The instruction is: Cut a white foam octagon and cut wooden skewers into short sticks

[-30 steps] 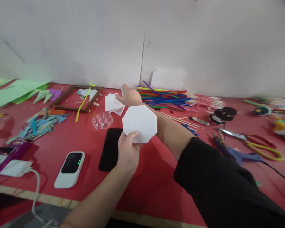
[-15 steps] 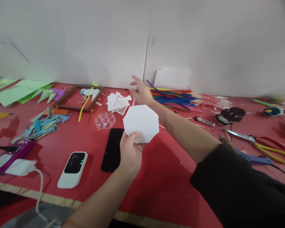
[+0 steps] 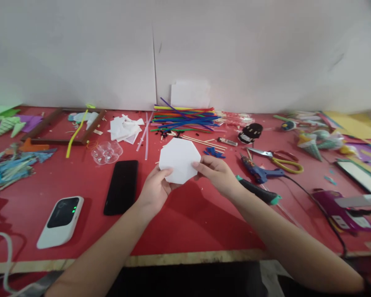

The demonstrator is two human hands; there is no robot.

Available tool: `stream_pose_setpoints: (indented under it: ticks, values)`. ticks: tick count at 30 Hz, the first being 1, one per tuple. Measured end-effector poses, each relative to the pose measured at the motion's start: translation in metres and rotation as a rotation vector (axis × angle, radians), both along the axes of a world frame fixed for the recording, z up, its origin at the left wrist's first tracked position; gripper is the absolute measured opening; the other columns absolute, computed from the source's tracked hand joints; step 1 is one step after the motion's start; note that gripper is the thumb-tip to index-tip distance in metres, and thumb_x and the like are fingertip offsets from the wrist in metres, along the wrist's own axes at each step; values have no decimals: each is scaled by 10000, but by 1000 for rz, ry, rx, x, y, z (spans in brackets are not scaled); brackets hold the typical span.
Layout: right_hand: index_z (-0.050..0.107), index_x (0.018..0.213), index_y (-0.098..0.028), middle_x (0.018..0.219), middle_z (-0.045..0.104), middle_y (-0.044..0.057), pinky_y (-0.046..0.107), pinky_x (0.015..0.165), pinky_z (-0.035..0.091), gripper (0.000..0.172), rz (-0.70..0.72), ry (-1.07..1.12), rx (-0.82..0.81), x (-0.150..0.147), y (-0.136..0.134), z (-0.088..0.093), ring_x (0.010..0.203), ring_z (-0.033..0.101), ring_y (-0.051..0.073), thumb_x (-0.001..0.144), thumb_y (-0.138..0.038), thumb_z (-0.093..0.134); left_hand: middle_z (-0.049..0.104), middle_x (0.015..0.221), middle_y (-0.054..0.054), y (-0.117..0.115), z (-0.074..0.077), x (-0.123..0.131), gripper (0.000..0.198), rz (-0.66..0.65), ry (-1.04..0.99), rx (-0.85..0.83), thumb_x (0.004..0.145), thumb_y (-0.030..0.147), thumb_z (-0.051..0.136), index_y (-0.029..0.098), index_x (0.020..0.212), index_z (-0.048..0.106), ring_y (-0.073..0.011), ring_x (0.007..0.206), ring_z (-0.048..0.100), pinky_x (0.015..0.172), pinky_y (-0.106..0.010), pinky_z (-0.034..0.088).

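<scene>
Farthest left of the left hand, green paper cones (image 3: 6,126) lie on the red table (image 3: 170,231), with a heap of blue and green paper strips (image 3: 14,167) nearer the person. A white device (image 3: 61,222) with green lights sits to the left of the left forearm; beyond it are a brown frame (image 3: 95,126), crossed by a yellow strip (image 3: 77,133), and a clear palette (image 3: 107,152). A black phone (image 3: 121,187) lies just left of the left hand, and white paper scraps (image 3: 125,128) lie past it. The left hand (image 3: 155,187) pinches the lower left edge of the white octagon (image 3: 179,159), thumb on top; the right hand (image 3: 216,173) grips its right edge likewise, so the piece is held between them above the table. Coloured sticks (image 3: 185,120) lie beyond both hands, small blue pieces (image 3: 214,152) just past the right one. A black and green tool (image 3: 259,192) crowds the right forearm; farther right are the glue gun (image 3: 259,171), scissors (image 3: 273,156) and a purple power strip (image 3: 343,210). Half a second ago the right hand reached out past the octagon beside the scraps, only the left gripping it; the view has since swung right, and the phone, partly covered then, shows whole.
</scene>
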State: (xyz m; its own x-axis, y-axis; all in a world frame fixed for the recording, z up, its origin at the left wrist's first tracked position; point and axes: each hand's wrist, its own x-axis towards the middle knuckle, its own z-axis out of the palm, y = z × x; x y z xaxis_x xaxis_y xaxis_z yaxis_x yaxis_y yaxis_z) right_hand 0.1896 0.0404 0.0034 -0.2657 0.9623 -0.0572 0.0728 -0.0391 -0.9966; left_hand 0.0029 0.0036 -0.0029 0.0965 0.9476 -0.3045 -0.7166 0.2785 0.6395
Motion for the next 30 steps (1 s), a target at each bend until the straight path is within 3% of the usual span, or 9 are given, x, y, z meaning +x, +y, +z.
stream_pose_setpoints:
  ticks: [3, 7, 12, 16, 19, 22, 26, 30]
  values:
    - [647, 715, -201, 687, 668, 12, 313, 636, 513, 418, -33, 61, -35, 10, -9, -4, 638, 619, 161, 741, -592, 790, 765, 1062, -113, 2, 1, -3, 309, -52, 19, -7, 754, 332, 736, 173, 1017, 707, -317, 1034, 725, 826, -416, 606]
    - [662, 687, -190, 655, 643, 11, 292, 600, 454, 409, 13, 48, -55, 17, -14, -6, 621, 580, 152, 731, -571, 802, 763, 995, -118, 3, -3, -8, 423, -149, 127, 32, 749, 498, 803, 175, 1010, 721, -295, 929, 738, 705, -359, 595]
    - [615, 670, -202, 627, 579, -14, 284, 584, 440, 475, -3, 36, 0, 19, -17, -15, 593, 532, 134, 773, -643, 758, 759, 943, -77, 3, -12, -5, 478, -156, 363, 120, 628, 283, 928, 181, 1039, 706, -206, 795, 712, 673, -287, 562]
    - [672, 774, -216, 662, 623, 0, 319, 606, 509, 459, 3, 160, -3, 22, -17, -20, 592, 595, 157, 822, -672, 696, 737, 866, -49, 5, -10, -4, 430, -16, 320, 66, 607, 252, 904, 186, 956, 662, -206, 722, 694, 615, -304, 559]
    - [690, 819, -214, 691, 649, -3, 312, 592, 518, 375, 40, 161, 3, 21, -18, -21, 579, 608, 146, 786, -576, 783, 734, 904, -66, 7, -5, -5, 440, 40, 242, 15, 580, 205, 868, 178, 960, 648, -239, 780, 701, 631, -330, 567]
    - [685, 818, -213, 677, 645, -12, 312, 588, 521, 326, 5, 129, 23, 19, -20, -21, 563, 602, 137, 768, -506, 817, 731, 932, -83, 8, -4, -5, 441, 18, 232, -9, 579, 191, 830, 172, 980, 651, -264, 814, 699, 637, -351, 567]
    - [669, 794, -215, 640, 633, -15, 328, 616, 524, 292, -28, 102, 20, 21, -21, -22, 567, 606, 147, 791, -481, 789, 719, 870, -57, 8, -6, -5, 409, -22, 290, -12, 586, 186, 836, 178, 953, 656, -227, 741, 683, 598, -304, 527]
    - [634, 713, -215, 634, 610, -23, 307, 600, 488, 261, -25, 92, 19, 25, -21, -21, 577, 585, 141, 773, -424, 778, 706, 787, -53, 7, -8, -6, 365, -77, 348, 53, 647, 319, 882, 168, 927, 703, -182, 656, 648, 578, -275, 493]
